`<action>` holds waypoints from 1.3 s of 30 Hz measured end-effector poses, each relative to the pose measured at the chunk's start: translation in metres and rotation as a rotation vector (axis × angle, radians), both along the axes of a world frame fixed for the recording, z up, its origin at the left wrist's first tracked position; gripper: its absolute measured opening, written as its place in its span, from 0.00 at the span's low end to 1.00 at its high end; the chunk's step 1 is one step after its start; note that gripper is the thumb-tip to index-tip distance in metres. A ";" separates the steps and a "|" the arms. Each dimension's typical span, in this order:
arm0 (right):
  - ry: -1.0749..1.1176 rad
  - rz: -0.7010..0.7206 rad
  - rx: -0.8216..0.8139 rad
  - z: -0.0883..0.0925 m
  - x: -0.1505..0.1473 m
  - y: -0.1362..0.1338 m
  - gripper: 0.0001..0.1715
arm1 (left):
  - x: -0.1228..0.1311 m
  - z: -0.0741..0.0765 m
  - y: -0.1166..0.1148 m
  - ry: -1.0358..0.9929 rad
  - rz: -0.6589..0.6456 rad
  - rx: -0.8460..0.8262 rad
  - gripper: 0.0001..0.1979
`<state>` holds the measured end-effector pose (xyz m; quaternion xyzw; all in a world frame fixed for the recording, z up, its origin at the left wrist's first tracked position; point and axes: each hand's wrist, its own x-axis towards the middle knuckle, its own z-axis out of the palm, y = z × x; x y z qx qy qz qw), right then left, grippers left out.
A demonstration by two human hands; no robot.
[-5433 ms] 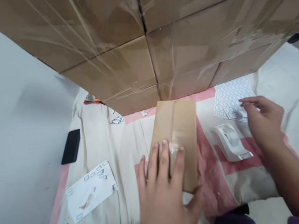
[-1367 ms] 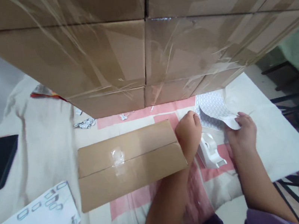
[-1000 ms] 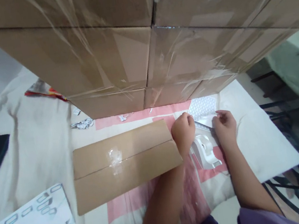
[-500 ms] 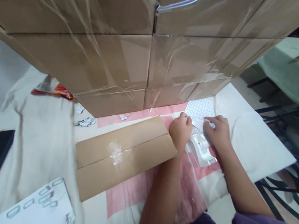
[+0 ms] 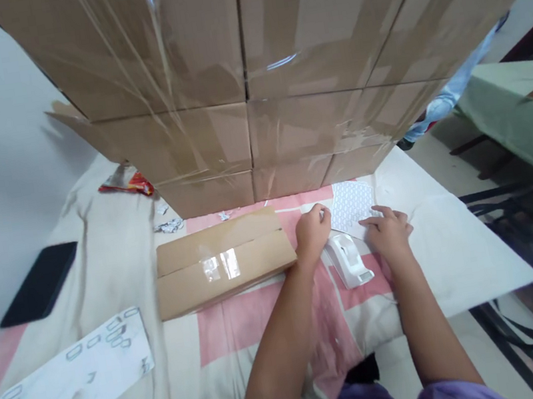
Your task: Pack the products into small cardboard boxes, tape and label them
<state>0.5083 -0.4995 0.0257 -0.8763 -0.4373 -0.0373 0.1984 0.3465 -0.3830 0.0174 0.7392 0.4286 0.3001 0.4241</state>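
Observation:
My left hand (image 5: 313, 231) is pinched closed at the left corner of a white sheet (image 5: 351, 203) with a small grey-blue pattern. At the sheet's right side is my right hand (image 5: 389, 230). Its thumb and fingers are apart, with fingertips on or very near the paper. Between my wrists stands a white tape dispenser (image 5: 347, 261), just below the sheet. Left of my left wrist lies a long, flat cardboard box (image 5: 223, 260), with two shiny clear tape patches (image 5: 221, 265) on its seam.
A tall stack of taped cardboard boxes (image 5: 306, 129) rises behind. Foil scraps (image 5: 169, 226) and a red wrapper (image 5: 126, 181) lie at its left foot. Further left are a black phone (image 5: 40, 284) and a printed white box (image 5: 80, 384). A person's blue sleeve (image 5: 463, 84) shows at right.
The view has shifted, showing more of the stack and a blue-clothed person at right. My right fingers have spread from a pinch. A second shiny patch shows on the long box.

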 end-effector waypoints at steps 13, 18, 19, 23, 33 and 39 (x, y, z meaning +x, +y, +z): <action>0.490 0.582 0.413 0.046 -0.038 0.034 0.18 | -0.006 0.005 -0.017 -0.147 -0.077 0.046 0.14; 0.485 0.514 0.485 0.045 -0.030 0.029 0.11 | -0.014 0.017 -0.049 -0.113 -0.072 0.142 0.15; 0.516 0.527 0.503 0.045 -0.029 0.025 0.12 | -0.017 0.018 -0.056 -0.117 -0.058 0.157 0.16; 0.658 0.711 0.497 0.043 -0.031 0.008 0.18 | -0.031 0.013 -0.071 -0.178 0.032 0.154 0.15; 0.582 0.823 0.345 0.041 -0.032 0.007 0.09 | -0.028 -0.007 -0.068 -0.302 0.051 0.110 0.18; 0.541 0.532 0.580 0.045 -0.031 0.001 0.10 | -0.064 0.030 -0.081 -0.279 0.031 0.199 0.17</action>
